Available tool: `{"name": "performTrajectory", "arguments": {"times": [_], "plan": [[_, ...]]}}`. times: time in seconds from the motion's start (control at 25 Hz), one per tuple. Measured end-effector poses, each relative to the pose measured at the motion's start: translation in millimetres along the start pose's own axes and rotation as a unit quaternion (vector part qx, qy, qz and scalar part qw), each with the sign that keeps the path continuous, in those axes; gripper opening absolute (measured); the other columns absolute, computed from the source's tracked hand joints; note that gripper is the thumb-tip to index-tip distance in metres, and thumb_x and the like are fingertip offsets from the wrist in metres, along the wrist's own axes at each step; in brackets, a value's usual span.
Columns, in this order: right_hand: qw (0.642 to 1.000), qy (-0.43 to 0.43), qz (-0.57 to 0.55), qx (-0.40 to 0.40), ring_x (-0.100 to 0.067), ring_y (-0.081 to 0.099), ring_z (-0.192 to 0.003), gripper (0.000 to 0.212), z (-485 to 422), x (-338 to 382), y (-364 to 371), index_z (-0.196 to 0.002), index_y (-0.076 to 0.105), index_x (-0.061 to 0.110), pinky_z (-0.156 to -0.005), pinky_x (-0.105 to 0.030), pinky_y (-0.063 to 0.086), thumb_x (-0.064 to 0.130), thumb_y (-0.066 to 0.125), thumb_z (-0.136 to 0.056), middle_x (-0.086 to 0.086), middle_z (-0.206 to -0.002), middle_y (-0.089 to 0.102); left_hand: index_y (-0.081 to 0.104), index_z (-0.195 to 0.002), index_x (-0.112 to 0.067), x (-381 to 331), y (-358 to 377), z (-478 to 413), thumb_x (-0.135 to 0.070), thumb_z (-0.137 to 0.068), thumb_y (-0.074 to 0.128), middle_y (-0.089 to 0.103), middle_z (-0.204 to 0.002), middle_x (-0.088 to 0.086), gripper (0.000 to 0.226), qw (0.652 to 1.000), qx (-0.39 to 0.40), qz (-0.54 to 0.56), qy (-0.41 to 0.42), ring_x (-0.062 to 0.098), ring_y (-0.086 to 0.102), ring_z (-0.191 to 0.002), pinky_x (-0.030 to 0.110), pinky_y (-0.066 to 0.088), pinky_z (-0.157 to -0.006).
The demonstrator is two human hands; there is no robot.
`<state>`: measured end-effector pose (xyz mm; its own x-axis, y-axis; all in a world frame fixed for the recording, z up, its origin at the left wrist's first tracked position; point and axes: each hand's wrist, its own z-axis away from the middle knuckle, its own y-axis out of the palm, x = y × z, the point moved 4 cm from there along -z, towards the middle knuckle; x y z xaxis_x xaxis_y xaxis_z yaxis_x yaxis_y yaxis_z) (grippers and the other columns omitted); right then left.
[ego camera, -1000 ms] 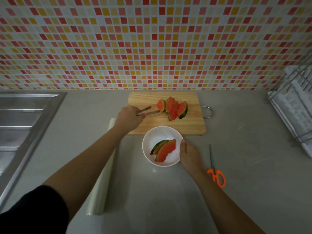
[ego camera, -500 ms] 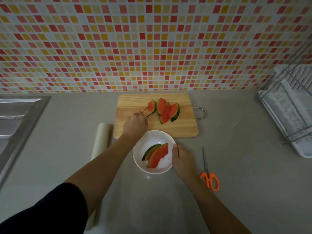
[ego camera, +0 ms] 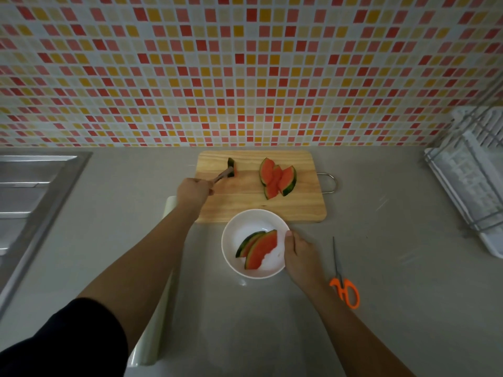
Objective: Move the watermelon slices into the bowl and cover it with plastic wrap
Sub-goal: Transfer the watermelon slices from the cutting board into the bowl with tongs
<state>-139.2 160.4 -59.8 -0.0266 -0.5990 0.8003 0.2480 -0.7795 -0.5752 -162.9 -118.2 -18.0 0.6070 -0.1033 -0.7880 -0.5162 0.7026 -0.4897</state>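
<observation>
Red-fleshed watermelon slices (ego camera: 260, 248): two lie in the white bowl (ego camera: 246, 223), overlapped, with their green rinds to the left. The bowl sits on the grey countertop (ego camera: 394, 268), just in front of the wooden cutting board (ego camera: 285, 210).

A pile of slices (ego camera: 277, 178) lies overlapped on the right half of the board. A single slice (ego camera: 231, 166) is over the board's far-left part, clamped in the tongs (ego camera: 221, 177). It is blurred, so I can't tell whether it touches the board.

The left hand (ego camera: 192, 190) is curled round the tongs' handles at the board's left edge. The right hand (ego camera: 298, 253) grips the bowl's right side with the thumb on the rim. Its other fingers are out of sight behind the bowl.

The plastic wrap roll (ego camera: 148, 345) lies on the counter left of the bowl, end toward the camera, with the left forearm crossing over it.

Scissors (ego camera: 343, 289) with orange handles lie right of the right hand, blades pointing away. The board has a metal loop handle (ego camera: 330, 182) on its right end.

A steel sink drainboard (ego camera: 30, 186) is at far left and a white dish rack (ego camera: 473, 175) at far right. A red, orange and yellow mosaic tile wall (ego camera: 245, 77) runs behind the counter.
</observation>
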Motion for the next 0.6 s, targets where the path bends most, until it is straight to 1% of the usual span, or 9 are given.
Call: {"name": "performTrajectory", "arguments": {"times": [0.08, 0.12, 0.16, 0.24, 0.32, 0.4, 0.48, 0.52, 0.6], "plan": [[1.0, -0.009, 0.011, 0.003, -0.009, 0.054, -0.053, 0.041, 0.3, 1.2, -0.1, -0.064, 0.051, 0.017, -0.046, -0.02, 0.037, 0.032, 0.032, -0.098, 0.002, -0.057, 0.055, 0.058, -0.064, -0.008, 7.3, -2.7, -1.1, -0.017, -0.083, 0.059, 0.061, -0.065, 0.002, 0.021, 0.996, 0.015, 0.062, -0.065, 0.014, 0.037, -0.045, 0.023, 0.03, -0.042], [1.0, -0.014, 0.016, 0.004, -0.007, 0.053, -0.053, 0.041, 0.7, 2.7, 0.4, -0.063, 0.049, 0.02, -0.044, -0.016, 0.035, 0.031, 0.033, -0.098, 0.003, -0.056, 0.054, 0.057, -0.063, -0.007, 10.4, -4.9, -1.0, -0.017, -0.083, 0.06, 0.059, -0.063, 0.003, 0.022, 0.993, 0.021, 0.083, -0.085, 0.014, 0.035, -0.044, 0.022, 0.028, -0.04], [1.0, -0.013, 0.016, 0.004, -0.007, 0.053, -0.053, 0.041, 0.4, 3.2, 0.3, -0.063, 0.049, 0.02, -0.044, -0.015, 0.034, 0.031, 0.033, -0.098, 0.004, -0.056, 0.054, 0.056, -0.063, -0.007, 11.9, -5.4, -0.1, -0.015, -0.083, 0.06, 0.056, -0.062, 0.003, 0.022, 0.989, 0.031, 0.103, -0.098, 0.013, 0.033, -0.042, 0.02, 0.026, -0.038], [1.0, -0.002, 0.008, 0.009, -0.013, 0.056, -0.056, 0.041, -1.2, 2.1, 0.9, -0.068, 0.054, 0.014, -0.048, -0.023, 0.039, 0.032, 0.032, -0.098, 0.002, -0.06, 0.057, 0.056, -0.069, -0.006, 11.5, -5.2, 5.3, -0.013, -0.084, 0.059, 0.052, -0.062, 0.004, 0.016, 0.981, 0.06, 0.151, -0.105, 0.011, 0.03, -0.041, 0.017, 0.023, -0.033], [1.0, 0.008, 0.007, 0.015, -0.017, 0.058, -0.059, 0.044, -1.7, 1.1, 1.6, -0.072, 0.057, 0.009, -0.05, -0.028, 0.041, 0.033, 0.031, -0.098, -0.001, -0.061, 0.059, 0.06, -0.081, -0.004, 8.2, -7.9, 14.9, -0.013, -0.084, 0.06, 0.051, -0.064, 0.004, 0.009, 0.974, 0.091, 0.183, -0.096, 0.009, 0.028, -0.039, 0.015, 0.021, -0.031], [1.0, 0.008, 0.006, 0.016, -0.018, 0.058, -0.06, 0.045, -1.7, 1.4, 1.3, -0.071, 0.057, 0.01, -0.051, -0.028, 0.039, 0.034, 0.031, -0.098, -0.001, -0.061, 0.058, 0.065, -0.09, -0.002, 6.8, -16.2, 28.7, -0.016, -0.084, 0.061, 0.051, -0.066, 0.003, 0.016, 0.972, 0.118, 0.189, -0.077, 0.008, 0.029, -0.039, 0.016, 0.022, -0.032], [1.0, 0.003, 0.004, 0.016, -0.018, 0.057, -0.06, 0.045, -1.3, 3.5, 0.7, -0.068, 0.055, 0.011, -0.052, -0.028, 0.038, 0.035, 0.03, -0.098, -0.001, -0.06, 0.057, 0.067, -0.095, 0.0, 10.8, -26.6, 47.2, -0.018, -0.084, 0.06, 0.052, -0.066, 0.002, 0.022, 0.968, 0.163, 0.188, -0.036, 0.007, 0.028, -0.039, 0.016, 0.022, -0.032], [1.0, 0.005, 0.004, 0.015, -0.018, 0.057, -0.06, 0.046, -1.5, 3.7, 0.3, -0.068, 0.054, 0.011, -0.052, -0.028, 0.037, 0.035, 0.03, -0.098, -0.001, -0.06, 0.056, 0.068, -0.093, 0.0, 15.9, -30.2, 58.4, -0.017, -0.083, 0.059, 0.051, -0.064, 0.002, 0.022, 0.965, 0.192, 0.178, -0.014, 0.006, 0.028, -0.038, 0.015, 0.021, -0.033], [1.0, 0.011, 0.002, 0.017, -0.019, 0.056, -0.061, 0.048, -2.0, 3.3, 0.8, -0.068, 0.055, 0.008, -0.053, -0.029, 0.036, 0.036, 0.029, -0.098, -0.001, -0.06, 0.056, 0.067, -0.081, -0.004, 27.7, -35.1, 83.8, -0.016, -0.079, 0.06, 0.05, -0.061, 0.001, 0.014, 0.965, 0.235, 0.115, 0.021, 0.007, 0.029, -0.038, 0.016, 0.021, -0.034]]}}
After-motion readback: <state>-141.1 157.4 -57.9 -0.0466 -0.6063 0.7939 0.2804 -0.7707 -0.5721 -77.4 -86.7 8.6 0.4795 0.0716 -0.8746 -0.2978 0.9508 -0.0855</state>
